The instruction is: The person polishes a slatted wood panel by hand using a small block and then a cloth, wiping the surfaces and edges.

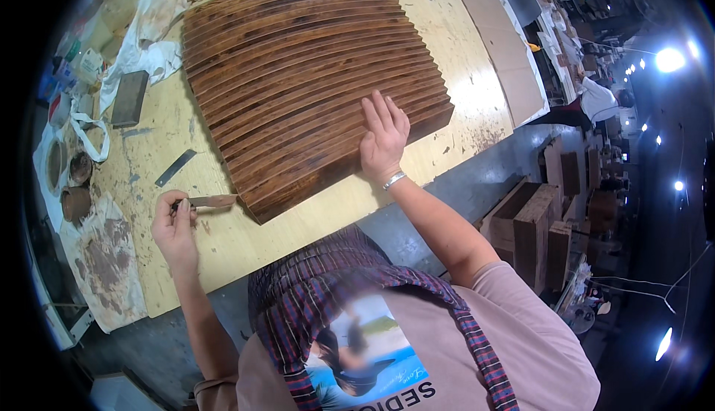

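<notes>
A large dark-brown wooden panel (313,76) with ridged, slat-like grooves lies at a slant on the pale worktable. My right hand (383,139) rests palm down near its closer right edge, fingers stretched out over the grooves and holding nothing. At the panel's near left corner, my left hand (175,225) is closed on the dark handle of a putty knife (214,201) with a brown-stained flat blade. The blade points right, and its tip is at or touching the panel's corner; contact is hard to make out. Just beyond that hand lies a thin dark metal blade (176,168).
A dark block (130,98) sits on the table's left side near stained white cloths (149,39). Brown pots (76,204) and a stained rag (108,255) line the left edge. Cardboard (499,53) lies at right. Wooden pieces (536,225) stand on the floor; another person (596,102) is farther off.
</notes>
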The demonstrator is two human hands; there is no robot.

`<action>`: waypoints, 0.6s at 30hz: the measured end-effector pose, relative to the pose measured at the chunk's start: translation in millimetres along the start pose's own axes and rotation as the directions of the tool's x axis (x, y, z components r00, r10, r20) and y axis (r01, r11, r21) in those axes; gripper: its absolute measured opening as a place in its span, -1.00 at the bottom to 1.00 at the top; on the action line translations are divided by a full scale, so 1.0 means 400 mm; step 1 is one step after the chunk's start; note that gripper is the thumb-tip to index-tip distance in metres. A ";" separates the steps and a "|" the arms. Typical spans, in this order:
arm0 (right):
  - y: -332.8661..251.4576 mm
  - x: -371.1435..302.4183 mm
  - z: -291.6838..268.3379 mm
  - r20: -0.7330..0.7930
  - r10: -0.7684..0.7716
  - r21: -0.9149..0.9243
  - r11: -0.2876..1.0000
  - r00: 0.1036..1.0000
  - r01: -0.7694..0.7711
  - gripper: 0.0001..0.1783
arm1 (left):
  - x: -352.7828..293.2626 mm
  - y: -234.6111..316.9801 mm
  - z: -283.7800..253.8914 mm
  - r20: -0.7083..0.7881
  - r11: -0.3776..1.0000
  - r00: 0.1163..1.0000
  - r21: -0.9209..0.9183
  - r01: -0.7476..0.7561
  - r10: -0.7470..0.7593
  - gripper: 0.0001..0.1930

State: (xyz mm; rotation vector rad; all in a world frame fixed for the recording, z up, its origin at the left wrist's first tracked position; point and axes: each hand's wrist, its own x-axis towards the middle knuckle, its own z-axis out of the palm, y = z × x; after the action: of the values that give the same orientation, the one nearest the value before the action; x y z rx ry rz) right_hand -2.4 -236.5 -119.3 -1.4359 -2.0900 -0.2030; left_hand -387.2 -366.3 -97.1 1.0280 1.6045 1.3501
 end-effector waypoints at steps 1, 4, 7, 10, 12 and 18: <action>-0.001 0.001 0.001 -0.001 -0.001 0.007 1.000 1.000 0.001 -0.38 | -0.001 0.002 -0.002 0.008 1.000 1.000 -0.005 -0.004 0.005 -0.90; 0.002 0.000 0.000 0.001 -0.004 -0.011 1.000 1.000 0.004 -0.38 | 0.002 0.009 -0.002 0.054 1.000 0.999 -0.004 -0.003 0.003 -0.90; 0.001 -0.002 0.002 -0.005 -0.007 0.000 1.000 1.000 0.007 -0.38 | 0.001 0.005 -0.002 0.022 1.000 1.000 0.006 -0.015 0.015 -0.90; 0.001 0.001 0.002 -0.013 -0.009 0.006 1.000 1.000 0.009 -0.38 | 0.002 0.016 0.007 0.018 1.000 1.000 0.010 -0.010 0.010 -0.91; 0.004 -0.001 0.003 -0.012 -0.011 0.001 1.000 1.000 0.011 -0.39 | 0.003 0.021 0.007 0.028 1.000 1.000 0.014 -0.004 0.004 -0.90; 0.000 0.002 -0.002 -0.010 -0.010 0.007 1.000 1.000 0.010 -0.39 | 0.001 0.014 0.004 0.034 1.000 0.999 -0.010 0.021 -0.020 -0.90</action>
State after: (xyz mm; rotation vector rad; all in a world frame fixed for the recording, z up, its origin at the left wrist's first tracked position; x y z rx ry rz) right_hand -2.2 -236.3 -118.3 -1.4176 -2.0882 -0.2061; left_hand -385.3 -364.9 -91.9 1.0203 1.5772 1.3191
